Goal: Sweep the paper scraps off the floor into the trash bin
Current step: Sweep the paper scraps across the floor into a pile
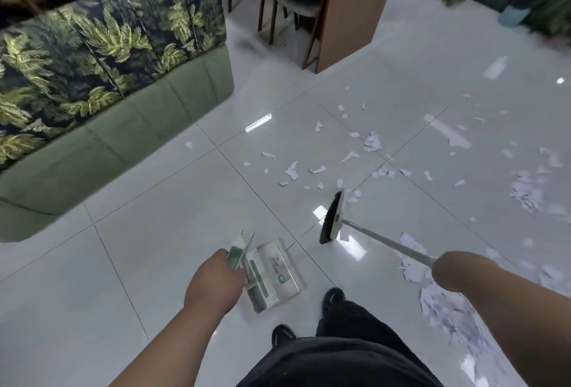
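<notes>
Left hand [216, 278] gripping dustpan [275, 275] handle lower centre, right hand [448, 269] holding broom [332, 219], paper scraps [370, 142] strewn centre right

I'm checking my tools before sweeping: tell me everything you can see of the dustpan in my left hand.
The pale grey plastic dustpan has green trim, a ribbed inner face with a sticker, and a green-topped handle gripped by the left hand. It sits low at the white tiled floor, before the black shoes; no scraps show inside.
</notes>
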The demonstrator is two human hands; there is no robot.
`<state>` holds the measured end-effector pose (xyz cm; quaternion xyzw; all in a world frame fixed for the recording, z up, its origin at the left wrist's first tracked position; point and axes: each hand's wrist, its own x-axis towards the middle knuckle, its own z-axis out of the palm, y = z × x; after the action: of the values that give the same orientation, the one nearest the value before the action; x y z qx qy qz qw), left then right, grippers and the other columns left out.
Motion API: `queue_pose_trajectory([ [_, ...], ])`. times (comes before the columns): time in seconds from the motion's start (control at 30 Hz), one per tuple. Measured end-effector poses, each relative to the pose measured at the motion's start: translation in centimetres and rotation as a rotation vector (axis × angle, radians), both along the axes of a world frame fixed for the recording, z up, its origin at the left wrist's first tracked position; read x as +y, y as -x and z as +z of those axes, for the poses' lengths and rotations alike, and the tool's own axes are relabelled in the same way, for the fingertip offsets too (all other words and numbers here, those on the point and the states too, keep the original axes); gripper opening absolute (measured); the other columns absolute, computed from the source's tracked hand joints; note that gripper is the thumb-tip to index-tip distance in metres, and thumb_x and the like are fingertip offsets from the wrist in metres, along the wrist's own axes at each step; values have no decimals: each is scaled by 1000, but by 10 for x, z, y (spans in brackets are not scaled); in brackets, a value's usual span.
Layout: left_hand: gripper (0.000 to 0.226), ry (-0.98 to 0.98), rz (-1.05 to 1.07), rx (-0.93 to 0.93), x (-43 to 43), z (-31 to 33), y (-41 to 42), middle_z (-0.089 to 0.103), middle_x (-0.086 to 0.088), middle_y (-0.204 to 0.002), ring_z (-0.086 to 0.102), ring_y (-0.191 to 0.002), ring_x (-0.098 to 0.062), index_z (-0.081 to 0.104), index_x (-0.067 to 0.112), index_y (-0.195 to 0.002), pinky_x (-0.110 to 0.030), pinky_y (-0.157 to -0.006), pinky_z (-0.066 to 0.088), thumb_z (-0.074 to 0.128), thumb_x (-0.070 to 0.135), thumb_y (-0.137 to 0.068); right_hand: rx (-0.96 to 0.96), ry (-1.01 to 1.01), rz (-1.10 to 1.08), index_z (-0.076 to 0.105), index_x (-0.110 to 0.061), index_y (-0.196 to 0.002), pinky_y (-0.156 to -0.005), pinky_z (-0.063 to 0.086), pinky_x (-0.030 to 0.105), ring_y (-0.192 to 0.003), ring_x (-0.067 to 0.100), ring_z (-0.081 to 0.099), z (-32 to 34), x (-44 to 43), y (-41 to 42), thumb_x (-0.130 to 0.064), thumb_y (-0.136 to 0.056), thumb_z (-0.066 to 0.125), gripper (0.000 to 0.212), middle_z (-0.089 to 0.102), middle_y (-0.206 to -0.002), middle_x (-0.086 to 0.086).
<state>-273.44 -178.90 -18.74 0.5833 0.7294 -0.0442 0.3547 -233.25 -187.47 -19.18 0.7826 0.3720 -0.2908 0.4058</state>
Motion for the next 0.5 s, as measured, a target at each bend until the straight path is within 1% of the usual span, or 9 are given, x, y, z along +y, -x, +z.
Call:
queue_pose_trajectory([
  [0.07, 7, -14, -45, 5, 5, 0, -9, 61, 0, -83, 57, -69, -16, 51, 17, -86, -29, -56, 40, 49, 20, -93, -49, 13, -14, 59, -22, -90, -85, 53, 24, -80, 12, 62, 6, -2, -19, -35, -88, 44, 21, 59, -84, -7],
  [0.13, 6, -24, -72, 17, 11, -1, -15, 60, -1, -83, 57, -70, -17, 49, 18, -87, -29, -55, 39, 48, 19, -93, -54, -46, -13, 62, -22, -93, -82, 54, 26, -76, 10, 61, 10, 4, -39, -31, -85, 39, 26, 60, -83, -9],
  [0.17, 6, -30, -76, 22, 15, -1, -17, 60, -1, -84, 57, -71, -17, 49, 18, -87, -29, -55, 38, 47, 19, -93, -47, -50, -47, 63, -21, -90, -82, 55, 27, -75, 10, 62, 1, 9, -57, -29, -83, 38, 27, 61, -82, -9],
  [0.23, 4, -48, -64, 31, 22, -1, -19, 59, -1, -84, 57, -73, -19, 49, 17, -89, -30, -57, 39, 47, 18, -93, -59, -82, -42, 61, -19, -81, -80, 56, 30, -73, 10, 63, 14, 23, -63, -28, -77, 36, 27, 64, -82, -8],
  [0.27, 4, -58, -57, 39, 26, 0, -18, 59, -1, -84, 58, -74, -21, 49, 17, -90, -30, -58, 40, 47, 18, -93, -69, -117, -48, 61, -19, -79, -77, 56, 29, -72, 11, 64, 30, 31, -54, -28, -78, 37, 25, 65, -82, -7],
  [0.3, 4, -68, -51, 47, 30, 0, -17, 60, -1, -83, 59, -75, -22, 49, 17, -90, -31, -59, 41, 47, 19, -93, -64, -132, -56, 60, -18, -81, -72, 55, 27, -69, 11, 63, 45, 40, -45, -28, -84, 39, 23, 65, -83, -6],
  [0.4, 6, -80, -4, 49, 46, 1, -15, 60, -3, -81, 60, -75, -26, 49, 18, -86, -31, -59, 41, 49, 19, -92, 5, -170, -57, 57, -14, -88, -58, 47, 23, -61, 13, 57, 62, 67, -22, -23, -98, 40, 21, 59, -79, -3],
  [0.43, 7, -80, 20, 46, 51, 2, -14, 60, -4, -81, 60, -74, -27, 48, 17, -85, -31, -59, 41, 50, 19, -92, 30, -161, -33, 56, -14, -89, -57, 45, 23, -60, 13, 54, 60, 79, -15, -23, -100, 39, 22, 56, -78, -3],
  [0.5, 8, -81, 72, 50, 65, 2, -11, 60, -5, -81, 59, -73, -27, 49, 15, -85, -31, -58, 40, 51, 19, -92, 113, -161, 54, 54, -14, -98, -66, 45, 26, -64, 16, 53, 48, 107, 5, -22, -100, 36, 20, 53, -83, 0],
])
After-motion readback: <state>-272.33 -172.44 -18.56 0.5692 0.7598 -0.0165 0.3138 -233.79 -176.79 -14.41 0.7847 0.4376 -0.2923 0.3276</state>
